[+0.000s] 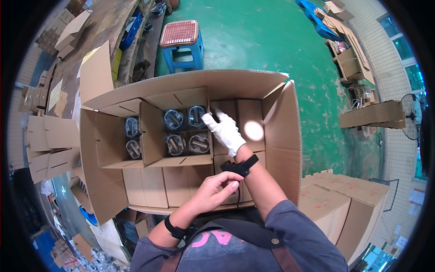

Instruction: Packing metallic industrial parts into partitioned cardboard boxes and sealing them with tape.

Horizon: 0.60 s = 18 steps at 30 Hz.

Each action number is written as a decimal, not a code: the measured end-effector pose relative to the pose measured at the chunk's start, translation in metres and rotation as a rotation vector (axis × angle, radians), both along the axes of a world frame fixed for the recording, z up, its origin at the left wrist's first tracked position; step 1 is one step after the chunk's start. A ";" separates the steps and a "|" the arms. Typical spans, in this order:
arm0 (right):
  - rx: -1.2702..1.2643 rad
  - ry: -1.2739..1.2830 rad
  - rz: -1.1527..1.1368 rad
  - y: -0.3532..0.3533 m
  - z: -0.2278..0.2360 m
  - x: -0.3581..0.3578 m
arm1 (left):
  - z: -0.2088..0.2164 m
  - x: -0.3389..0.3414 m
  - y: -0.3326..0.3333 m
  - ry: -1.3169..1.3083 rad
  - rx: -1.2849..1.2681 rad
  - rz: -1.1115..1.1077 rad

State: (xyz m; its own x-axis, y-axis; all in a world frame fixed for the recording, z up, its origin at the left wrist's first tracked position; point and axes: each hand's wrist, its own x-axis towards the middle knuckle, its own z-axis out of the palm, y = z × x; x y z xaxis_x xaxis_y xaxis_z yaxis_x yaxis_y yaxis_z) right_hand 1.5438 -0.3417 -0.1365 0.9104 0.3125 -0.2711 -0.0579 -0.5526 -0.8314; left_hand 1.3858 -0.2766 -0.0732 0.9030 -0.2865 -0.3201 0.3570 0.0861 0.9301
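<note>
A large open cardboard box (pixel 282 136) stands in front of me. A cardboard divider tray (pixel 176 162) on its left side holds several round metal parts (pixel 173 119) wrapped in clear plastic. My right hand (pixel 225 133) wears a white glove. Its fingers are stretched out beside the tray's right wall, and it holds nothing I can see. My bare left hand (pixel 216 192) is closed at the black wrist strap (pixel 239 168) on my right forearm, with the fingertips on the strap's near edge. Closed brown cartons (pixel 183 181) fill the box beneath and beside the tray.
Sealed cartons (pixel 317 204) are stacked to the right of the box. Beyond it, a blue stool (pixel 182 47) with a woven red seat stands on the green floor (pixel 244 36). Folded cardboard pieces (pixel 52 140) lie at the left, by a long workbench (pixel 97 27).
</note>
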 end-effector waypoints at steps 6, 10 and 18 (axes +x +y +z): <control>-0.072 -0.009 -0.186 -0.065 -0.041 0.014 | -0.012 0.036 -0.030 -0.332 0.359 0.415; 0.701 0.463 -0.424 -0.067 -0.084 0.006 | -0.085 0.111 -0.063 -0.264 0.879 0.624; 0.867 0.145 -0.759 -0.086 -0.018 -0.004 | -0.151 0.143 -0.076 -0.096 1.341 0.451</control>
State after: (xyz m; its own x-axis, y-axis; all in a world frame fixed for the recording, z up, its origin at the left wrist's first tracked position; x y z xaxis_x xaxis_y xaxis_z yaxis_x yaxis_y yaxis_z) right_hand 1.5398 -0.4278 -0.1540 0.9213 -0.1686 -0.3504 -0.2557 0.4163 -0.8725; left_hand 1.5284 -0.3525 -0.2241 0.8676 0.4949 -0.0480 0.4679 -0.7800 0.4156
